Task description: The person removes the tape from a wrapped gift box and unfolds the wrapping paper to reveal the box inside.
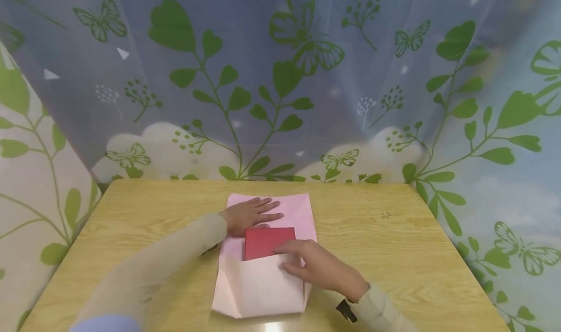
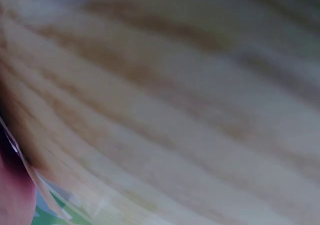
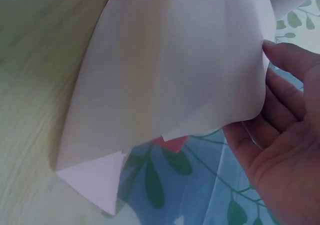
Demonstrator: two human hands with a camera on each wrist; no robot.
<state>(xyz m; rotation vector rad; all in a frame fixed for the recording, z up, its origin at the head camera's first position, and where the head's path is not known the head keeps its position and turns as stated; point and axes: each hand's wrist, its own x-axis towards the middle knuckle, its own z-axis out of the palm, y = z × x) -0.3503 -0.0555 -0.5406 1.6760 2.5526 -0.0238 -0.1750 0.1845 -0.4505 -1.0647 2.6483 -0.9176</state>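
A sheet of pink paper (image 1: 294,209) lies on the table, its near part folded up as a paler flap (image 1: 268,290). On the sheet sits a flat red box (image 1: 266,242), its near side covered by that flap. My left hand (image 1: 249,216) rests flat on the far part of the sheet, fingers spread, just beyond the box. With my right hand (image 1: 316,267) I pinch the flap's edge at the box's right side. The right wrist view shows the thumb (image 3: 286,59) on one face of the paper (image 3: 200,60) and fingers behind it.
The wood-grain table (image 1: 372,234) extends on both sides of the paper. A patterned curtain (image 1: 245,79) with green leaves and butterflies hangs behind and along both sides. A blurred, brown-streaked pale surface (image 2: 175,110) fills most of the left wrist view.
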